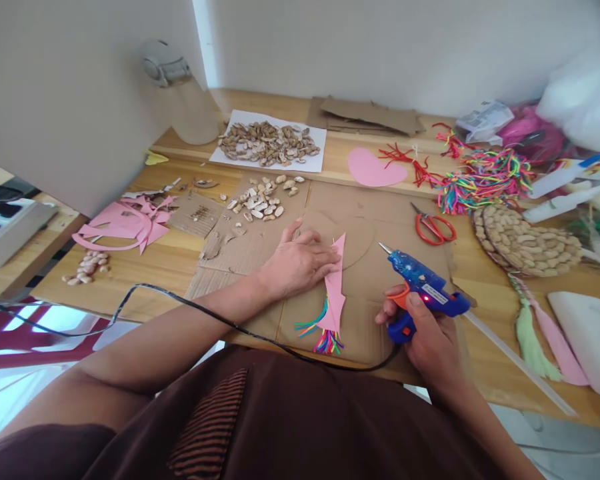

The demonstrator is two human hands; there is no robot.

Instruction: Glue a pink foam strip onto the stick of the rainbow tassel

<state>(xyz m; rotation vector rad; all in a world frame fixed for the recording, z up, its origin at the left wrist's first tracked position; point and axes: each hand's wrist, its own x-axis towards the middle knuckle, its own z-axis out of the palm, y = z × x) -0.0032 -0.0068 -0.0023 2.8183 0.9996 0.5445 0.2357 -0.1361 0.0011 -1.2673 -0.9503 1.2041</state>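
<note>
My left hand (298, 261) lies flat on a long pink paper strip (335, 288), pressing it to the cardboard sheet (365, 267). Coloured threads (325, 335) fan out from the strip's near end. My right hand (427, 333) grips a blue hot glue gun (423, 288) with an orange trigger. Its nozzle points up and left, a little to the right of the strip. A clear glue stick sticks out of the gun's back. The gun's black cable (180, 300) runs left across my left forearm.
Red scissors (434, 227), a pink paper heart (375, 168), bright yarn bundles (480, 175) and a woven shell mat (527, 241) lie at the right. Shells (267, 143) on white paper, loose shells (258, 201), pink scraps (130, 223) and a grey jug (180, 93) are at the left.
</note>
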